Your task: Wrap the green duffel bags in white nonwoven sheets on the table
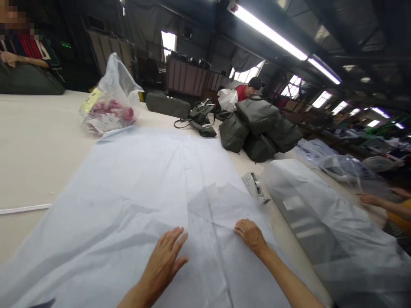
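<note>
A large sheet of thin white material [144, 171] is spread over the pale table, with creases and overlapping folds near its middle. My left hand [167, 256] is low in the centre, its fingers apart and the thumb out, over the sheet with nothing in it. To its right, my right hand [250, 234] rests at a fold of the sheet, fingers curled and pressed together; whether they pinch the material is hidden. Some dark shape shows at the sheet's bottom left edge.
A clear bag of red items [111, 113] stands beyond the sheet. Dark bags [257, 124] are piled at the back right, near a grey tape dispenser [253, 186]. White plastic [308, 214] covers the right side. People are at the left, back and right.
</note>
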`<state>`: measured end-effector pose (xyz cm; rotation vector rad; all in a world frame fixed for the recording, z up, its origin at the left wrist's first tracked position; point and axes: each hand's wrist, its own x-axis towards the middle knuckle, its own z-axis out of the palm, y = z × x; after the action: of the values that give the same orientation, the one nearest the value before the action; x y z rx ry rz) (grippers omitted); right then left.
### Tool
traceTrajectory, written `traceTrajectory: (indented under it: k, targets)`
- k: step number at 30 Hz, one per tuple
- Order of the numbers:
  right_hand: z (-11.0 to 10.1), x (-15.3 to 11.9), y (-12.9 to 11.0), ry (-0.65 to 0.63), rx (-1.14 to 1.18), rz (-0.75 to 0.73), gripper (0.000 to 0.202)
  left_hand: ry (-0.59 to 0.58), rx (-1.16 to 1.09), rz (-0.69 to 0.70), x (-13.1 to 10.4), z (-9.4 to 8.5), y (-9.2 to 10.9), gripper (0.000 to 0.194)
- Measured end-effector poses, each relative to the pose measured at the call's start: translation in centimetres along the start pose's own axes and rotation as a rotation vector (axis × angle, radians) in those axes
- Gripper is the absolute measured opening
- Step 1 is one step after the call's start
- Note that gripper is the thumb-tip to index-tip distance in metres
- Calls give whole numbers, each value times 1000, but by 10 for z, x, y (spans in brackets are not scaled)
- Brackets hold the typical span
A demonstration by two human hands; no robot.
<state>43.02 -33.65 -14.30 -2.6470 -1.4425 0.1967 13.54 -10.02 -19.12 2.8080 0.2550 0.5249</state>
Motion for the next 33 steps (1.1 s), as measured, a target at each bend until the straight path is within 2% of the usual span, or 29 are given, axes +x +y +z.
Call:
traceTrajectory:
  k: [4,6,8,11,14,16,18,22,26,30,33]
  targets:
    - [-49,-16,-56,-128,21,16,13,-292,-129,-124,-50,4,42,94]
    - [-58,-28,-89,-212,43,12,12,-409,-201,-184,-63,10,56,107]
    - [-51,-41,-119,-289,14,1,12,-471,-245,-217,-69,18,66,105]
    - [-18,-61,-148,-363,-59,13,14,-463,-213,-229,-67,25,75,74]
    - [17,-77,-160,-368,-53,54,18,-408,-145,-203,-59,20,79,33]
    - [30,-85,-162,-343,5,94,19,-395,-158,-165,-54,11,79,18]
    - [34,-89,-162,-324,66,123,20,-394,-202,-129,-51,1,77,10]
    - [30,-87,-156,-323,171,152,22,-373,-281,-134,-53,-21,66,3]
    - [28,-84,-156,-324,268,157,23,-307,-381,-171,-57,-46,51,8]
    - [29,-87,-171,-324,353,160,22,-205,-758,-195,-61,-66,47,12]
    - [34,-89,-186,-323,415,145,22,-220,-921,-210,-63,-72,52,9]
